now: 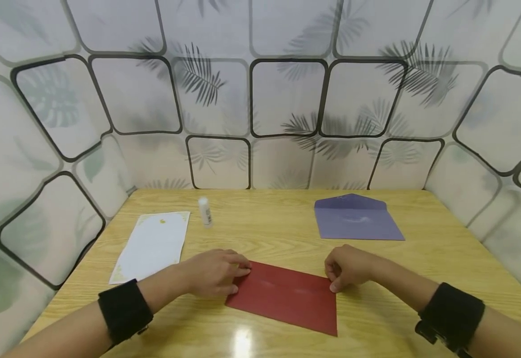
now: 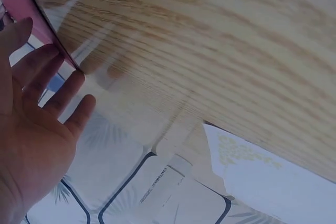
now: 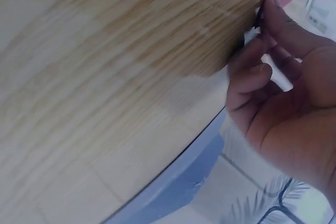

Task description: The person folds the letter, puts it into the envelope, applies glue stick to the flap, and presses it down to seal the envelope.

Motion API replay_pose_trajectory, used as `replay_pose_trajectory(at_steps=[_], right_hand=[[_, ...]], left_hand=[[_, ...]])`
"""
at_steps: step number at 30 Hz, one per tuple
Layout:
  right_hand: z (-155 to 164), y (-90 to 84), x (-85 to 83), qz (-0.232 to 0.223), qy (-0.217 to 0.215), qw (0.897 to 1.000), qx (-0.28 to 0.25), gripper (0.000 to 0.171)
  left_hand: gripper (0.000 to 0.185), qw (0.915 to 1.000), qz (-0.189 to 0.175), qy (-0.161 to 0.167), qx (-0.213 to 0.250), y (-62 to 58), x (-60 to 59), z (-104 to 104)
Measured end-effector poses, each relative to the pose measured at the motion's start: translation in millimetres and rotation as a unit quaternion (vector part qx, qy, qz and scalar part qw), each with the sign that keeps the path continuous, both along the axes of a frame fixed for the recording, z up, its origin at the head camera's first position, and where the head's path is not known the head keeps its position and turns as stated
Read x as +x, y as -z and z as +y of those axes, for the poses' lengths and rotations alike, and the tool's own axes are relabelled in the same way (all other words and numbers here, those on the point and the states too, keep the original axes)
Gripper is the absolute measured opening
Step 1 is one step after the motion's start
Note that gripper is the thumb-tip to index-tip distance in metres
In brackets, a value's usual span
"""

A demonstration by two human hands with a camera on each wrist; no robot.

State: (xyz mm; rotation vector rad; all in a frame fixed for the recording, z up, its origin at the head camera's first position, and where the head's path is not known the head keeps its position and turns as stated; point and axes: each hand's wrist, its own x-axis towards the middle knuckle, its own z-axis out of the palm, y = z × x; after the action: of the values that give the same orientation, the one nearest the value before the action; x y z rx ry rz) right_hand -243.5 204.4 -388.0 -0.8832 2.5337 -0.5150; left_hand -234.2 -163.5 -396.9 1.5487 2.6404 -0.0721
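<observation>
1. The red envelope [image 1: 287, 298] lies flat on the wooden table [image 1: 260, 223], between the two hands and touched by both.
2. The left hand [image 1: 213, 273] rests on the envelope's left corner; the left wrist view shows its fingers [image 2: 63, 95] straight and slightly spread, the tips on the red edge.
3. The right hand [image 1: 347, 266] sits at the envelope's right corner, fingers curled in, thumb and fingertips pinching the red edge, as the right wrist view shows [image 3: 262, 72].
4. Beyond the right-hand fingers, well apart, lies a purple envelope [image 1: 356, 219], flap open.
5. Beyond the left-hand fingers and off to their left lies a white sheet [image 1: 153, 243] with gold trim.
6. Just beside that sheet's far corner stands a small white glue stick [image 1: 204, 211], upright, well ahead of the left fingertips.
</observation>
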Motion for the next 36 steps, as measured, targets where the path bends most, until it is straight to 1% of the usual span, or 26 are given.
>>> replay_pose_trajectory(at_steps=[2,4,6,8,10,13,16,17,19,21,22,23,27,31,34,36], right_hand=[[-1.0,3.3,1.1,0.032,-0.045,0.998,-0.011,0.027],[-4.1,5.5,5.3,0.066,-0.088,0.994,-0.02,0.027],[-9.0,6.9,11.9,0.094,-0.129,0.987,-0.031,0.028],[-14.0,6.9,20.9,0.109,-0.162,0.98,-0.04,0.026],[-18.3,6.9,30.0,0.132,-0.194,0.971,-0.052,0.023],[-23.3,7.5,43.0,0.178,-0.249,0.95,-0.057,0.022],[-29.1,7.3,58.2,0.236,-0.299,0.924,-0.024,0.034],[-31.3,7.9,63.1,0.254,-0.317,0.914,-0.011,0.038],[-35.8,8.6,72.4,0.279,-0.343,0.897,0.019,0.045],[-39.7,10.7,79.4,0.292,-0.361,0.885,0.04,0.049],[-41.8,11.3,81.7,0.294,-0.366,0.882,0.043,0.05],[-43.8,11.7,83.2,0.293,-0.37,0.881,0.046,0.05],[-49.8,10.9,86.8,0.284,-0.37,0.883,0.058,0.049],[-52.7,8.4,87.8,0.275,-0.368,0.885,0.071,0.049],[-53.8,6.6,87.8,0.261,-0.363,0.891,0.075,0.049],[-53.9,5.8,87.6,0.257,-0.36,0.894,0.076,0.049]], left_hand=[[0.05,0.9999,-0.002,-0.009,-0.003,0.4,-0.4,-0.3],[0.055,0.9998,0.001,-0.019,-0.005,0.9,-1.5,-0.6],[0.057,0.9996,0.006,-0.028,-0.006,1.4,-3.6,-0.7],[0.058,0.9992,0.011,-0.037,-0.014,0.9,-6.2,-0.6],[0.058,0.9985,0.015,-0.047,-0.024,0.2,-9.2,-0.4],[0.057,0.9969,0.015,-0.064,-0.042,-2.5,-14.4,1.6],[0.053,0.9953,0.007,-0.08,-0.055,-4.4,-21.3,6.0],[0.052,0.9946,0.003,-0.086,-0.058,-5.1,-23.6,7.8],[0.049,0.9942,0.001,-0.089,-0.061,-5.0,-28.3,11.1],[0.048,0.9943,-0.001,-0.089,-0.059,-4.5,-32.2,14.7],[0.047,0.9945,-0.001,-0.088,-0.057,-4.3,-33.6,16.3],[0.047,0.9945,-0.001,-0.088,-0.058,-4.1,-34.8,17.8],[0.047,0.9944,-0.001,-0.087,-0.059,-3.0,-37.2,23.3],[0.048,0.9945,0.0,-0.087,-0.06,-3.8,-37.0,24.2],[0.05,0.9959,0.008,-0.079,-0.043,-7.0,-34.3,21.2],[0.051,0.997,0.016,-0.072,-0.025,-10.9,-30.8,18.3]])
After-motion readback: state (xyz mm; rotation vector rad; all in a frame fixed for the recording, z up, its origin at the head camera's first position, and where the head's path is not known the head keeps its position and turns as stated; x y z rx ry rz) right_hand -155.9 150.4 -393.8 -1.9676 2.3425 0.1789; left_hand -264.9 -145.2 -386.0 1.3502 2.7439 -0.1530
